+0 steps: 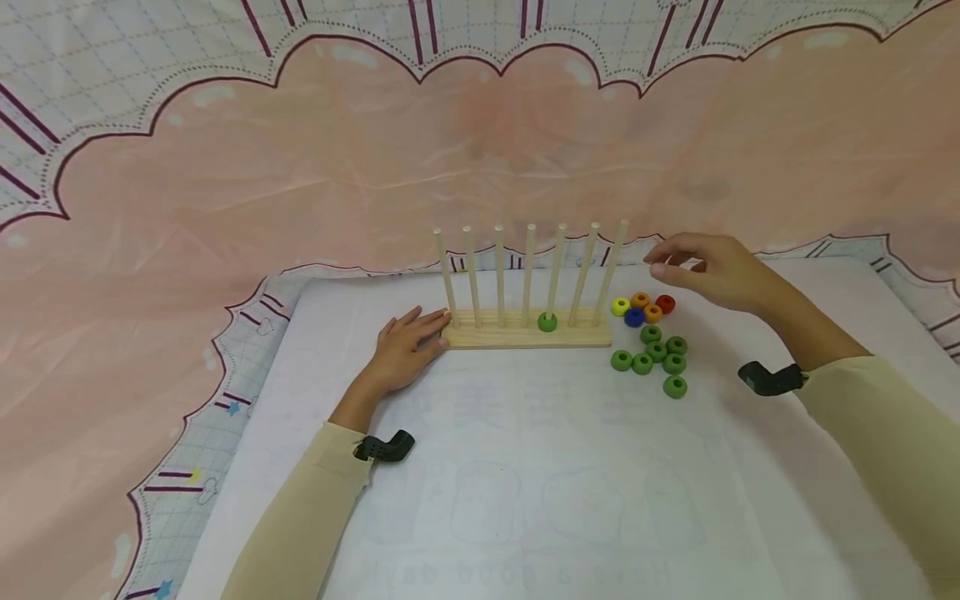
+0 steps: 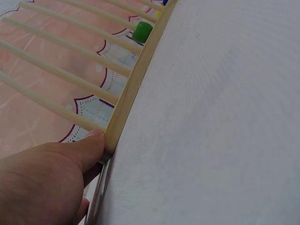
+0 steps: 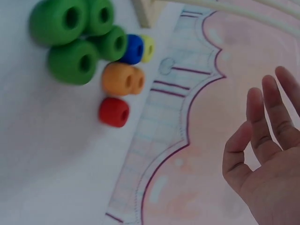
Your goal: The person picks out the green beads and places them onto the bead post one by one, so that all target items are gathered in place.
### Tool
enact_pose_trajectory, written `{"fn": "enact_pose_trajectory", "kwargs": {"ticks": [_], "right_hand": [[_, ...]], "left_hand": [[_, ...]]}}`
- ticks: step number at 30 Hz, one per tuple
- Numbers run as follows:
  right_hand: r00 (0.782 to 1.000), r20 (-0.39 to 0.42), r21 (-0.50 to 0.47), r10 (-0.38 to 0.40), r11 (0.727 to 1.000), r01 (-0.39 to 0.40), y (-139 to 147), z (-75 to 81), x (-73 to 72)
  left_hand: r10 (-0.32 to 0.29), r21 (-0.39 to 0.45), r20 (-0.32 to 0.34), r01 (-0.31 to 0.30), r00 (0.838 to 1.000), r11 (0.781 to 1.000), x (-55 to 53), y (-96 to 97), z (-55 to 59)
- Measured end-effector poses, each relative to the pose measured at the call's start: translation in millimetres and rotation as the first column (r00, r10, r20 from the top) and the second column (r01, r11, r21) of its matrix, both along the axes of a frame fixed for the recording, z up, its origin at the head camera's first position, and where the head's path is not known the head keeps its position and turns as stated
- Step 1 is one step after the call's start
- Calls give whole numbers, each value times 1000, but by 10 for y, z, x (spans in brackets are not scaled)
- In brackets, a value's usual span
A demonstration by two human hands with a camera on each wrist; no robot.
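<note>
A wooden peg rack (image 1: 487, 337) with several upright rods stands near the table's back edge. One green bead (image 1: 547, 322) sits low on a rod right of the middle. My left hand (image 1: 405, 350) touches the rack's left end with its fingers extended; in the left wrist view, a fingertip (image 2: 96, 135) meets the base beside the end rod. Raised to the right of the rods, my right hand (image 1: 708, 265) holds nothing, and its fingers are apart in the right wrist view. Below it lie a red bead (image 1: 665, 304), two orange beads (image 1: 640, 300), a blue bead (image 1: 633, 317) and a yellow bead (image 1: 620, 307).
Several loose green beads (image 1: 674, 363) lie on the table in front of the coloured ones, right of the rack. White sheeting (image 1: 525, 467) covers the table. Behind it hangs a pink patterned cloth (image 1: 375, 167) with scalloped edges.
</note>
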State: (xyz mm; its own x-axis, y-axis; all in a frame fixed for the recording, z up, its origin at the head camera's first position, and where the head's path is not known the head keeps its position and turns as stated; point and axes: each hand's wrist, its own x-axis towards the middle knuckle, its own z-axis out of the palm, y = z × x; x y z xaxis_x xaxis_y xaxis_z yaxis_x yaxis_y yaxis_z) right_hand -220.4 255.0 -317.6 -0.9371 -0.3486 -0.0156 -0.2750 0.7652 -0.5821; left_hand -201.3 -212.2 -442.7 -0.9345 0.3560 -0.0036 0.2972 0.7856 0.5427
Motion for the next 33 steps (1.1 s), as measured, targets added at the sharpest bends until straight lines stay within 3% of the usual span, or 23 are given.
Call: {"fn": "enact_pose_trajectory", "kwargs": {"ticks": [7,14,33], "right_hand": [[1000,24,92,6,996,-8,264,-167,94],[994,101,124,-32,992,19,448,-358,158],[965,254,37,63,996,-75,640,-786,156]], "left_hand": [[2,-7,-2,-2,1000,1000,0,-2,0],[6,-4,6,-6,1000,1000,2,5,2],[2,-15,9,-2,1000,1000,6,9,13]]}}
